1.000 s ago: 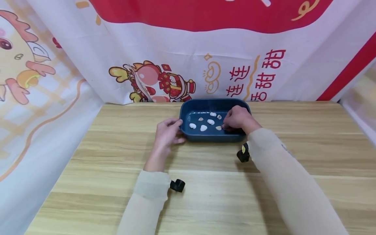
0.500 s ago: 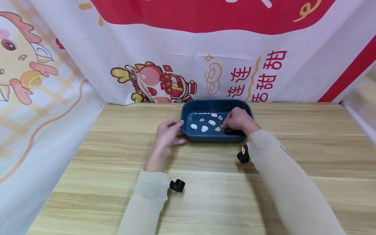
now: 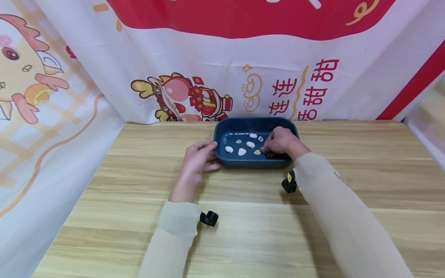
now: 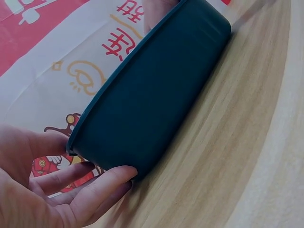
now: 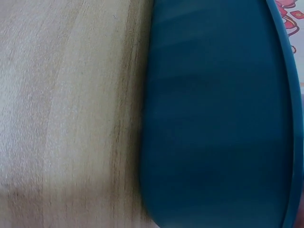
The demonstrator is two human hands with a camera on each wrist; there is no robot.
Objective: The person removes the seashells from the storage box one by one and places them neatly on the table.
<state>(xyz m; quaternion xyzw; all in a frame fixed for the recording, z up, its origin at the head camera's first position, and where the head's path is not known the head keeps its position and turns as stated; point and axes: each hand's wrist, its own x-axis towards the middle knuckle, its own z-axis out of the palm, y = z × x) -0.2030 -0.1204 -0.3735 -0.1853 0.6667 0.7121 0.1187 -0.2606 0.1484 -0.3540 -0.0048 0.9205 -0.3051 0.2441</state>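
Note:
A dark blue rectangular dish (image 3: 255,163) stands on the table near the back cloth, with several small seashells (image 3: 242,151) spread over its floor. My left hand (image 3: 198,158) holds its left end, thumb at the rim and fingers along the outer wall, as the left wrist view shows from the side of the dish (image 4: 147,90). Inside the right part, my right hand (image 3: 279,141) reaches down and pinches a small shell (image 3: 263,151), mostly covered by the fingers. A tan shell (image 3: 257,152) lies just left of those fingertips. The right wrist view is filled mainly by the dish's outer wall (image 5: 218,114).
The wooden table (image 3: 243,239) stretches in front and to both sides. A printed white and red cloth (image 3: 215,58) hangs right behind the dish, and another cloth (image 3: 69,162) borders the left side. Black wrist cameras (image 3: 209,218) stick out from both sleeves.
The tan shell beside my right fingertips has shifted slightly left within the dish. My right hand stays low in the dish, and my left hand keeps its place at the end.

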